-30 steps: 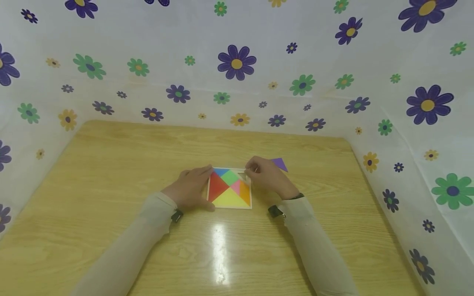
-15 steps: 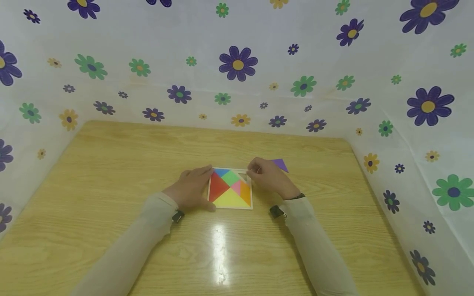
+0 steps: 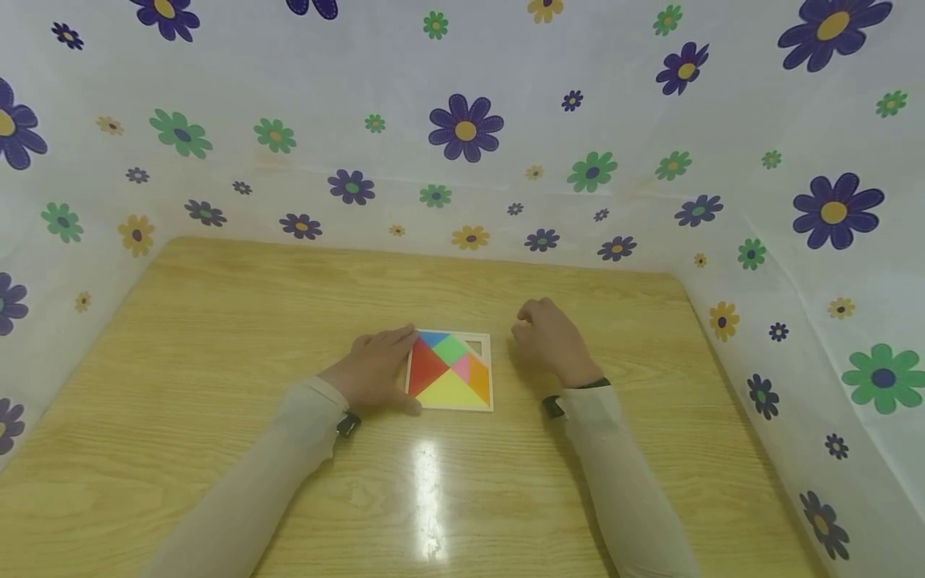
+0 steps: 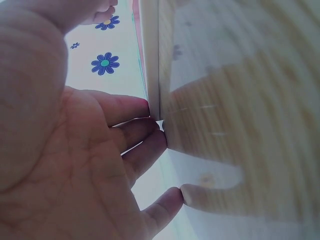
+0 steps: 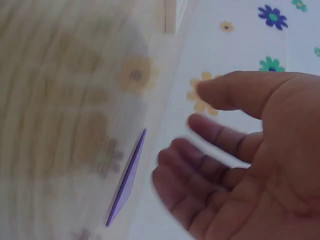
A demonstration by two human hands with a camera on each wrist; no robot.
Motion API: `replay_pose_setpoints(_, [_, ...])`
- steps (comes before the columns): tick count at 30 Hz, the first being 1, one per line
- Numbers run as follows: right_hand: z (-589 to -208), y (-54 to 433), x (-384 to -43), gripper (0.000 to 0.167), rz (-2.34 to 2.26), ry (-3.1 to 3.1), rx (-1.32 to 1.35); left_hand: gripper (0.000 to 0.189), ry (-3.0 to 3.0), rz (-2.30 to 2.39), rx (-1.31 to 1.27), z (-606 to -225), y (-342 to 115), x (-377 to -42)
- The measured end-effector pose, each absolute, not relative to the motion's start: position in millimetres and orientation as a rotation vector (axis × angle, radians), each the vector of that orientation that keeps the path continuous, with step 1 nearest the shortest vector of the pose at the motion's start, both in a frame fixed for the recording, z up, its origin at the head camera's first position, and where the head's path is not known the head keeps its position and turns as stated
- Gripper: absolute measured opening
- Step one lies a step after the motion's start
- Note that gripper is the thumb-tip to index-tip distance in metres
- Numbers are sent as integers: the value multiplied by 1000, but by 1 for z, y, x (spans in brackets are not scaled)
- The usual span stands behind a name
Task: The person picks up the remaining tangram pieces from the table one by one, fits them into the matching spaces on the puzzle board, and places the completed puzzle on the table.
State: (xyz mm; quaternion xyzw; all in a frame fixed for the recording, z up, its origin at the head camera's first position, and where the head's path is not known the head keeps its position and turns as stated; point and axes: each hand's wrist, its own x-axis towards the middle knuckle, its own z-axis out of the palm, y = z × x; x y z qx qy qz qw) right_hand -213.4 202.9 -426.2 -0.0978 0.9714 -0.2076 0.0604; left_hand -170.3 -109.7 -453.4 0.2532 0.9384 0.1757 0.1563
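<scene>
A square tangram puzzle with a pale frame (image 3: 486, 347) lies flat on the table, filled with coloured pieces such as a red triangle (image 3: 425, 368), a yellow triangle (image 3: 453, 391) and a green square (image 3: 450, 349). Its far right corner shows a bare triangular gap. My left hand (image 3: 372, 369) rests along the left side, fingertips at the frame's edge (image 4: 151, 60) in the left wrist view. To the right of the puzzle, my right hand (image 3: 552, 341) has loosely bent fingers and holds nothing. A purple triangle piece (image 5: 126, 181) lies near those fingers, hidden behind the hand in the head view.
The wood-grain table (image 3: 289, 297) is shiny and reflects light near the front. A white flower-patterned cloth (image 3: 405, 104) stands along its back and both sides. Both wrists wear dark straps (image 3: 554, 405).
My right hand has left the puzzle's far right corner and moved right, over where the purple triangle lay in view. The left hand and puzzle stay put.
</scene>
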Motion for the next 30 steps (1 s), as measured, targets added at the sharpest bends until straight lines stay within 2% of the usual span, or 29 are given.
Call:
replay_pose_setpoints(4, [-429, 210, -214, 38, -575, 2945, -224, 122, 2692, 489, 733, -457, -110, -172])
replay_pose_setpoints(11, [-431, 213, -211, 61, -487, 2849, -180, 122, 2697, 492, 723, -457, -110, -172])
replay_pose_setpoints(14, [-430, 213, -209, 64, -460, 2822, -178, 122, 2698, 491, 717, -457, -109, -171])
replay_pose_setpoints(17, [-427, 213, -208, 61, -436, 2810, -181, 120, 2702, 505, 722, -457, -109, -170])
replay_pose_setpoints(22, [-421, 214, -205, 38, -435, 2785, -186, 119, 2696, 518, 710, -458, -109, -170])
replay_pose_setpoints(24, [-420, 215, -206, 34, -435, 2787, -200, 119, 2694, 518, 708, -458, -109, -170])
replay_pose_setpoints(26, [-419, 216, -207, 34, -439, 2803, -210, 119, 2694, 515, 710, -459, -109, -170])
replay_pose_setpoints(30, [-420, 218, -210, 43, -438, 2870, -208, 119, 2697, 508, 715, -459, -109, -170])
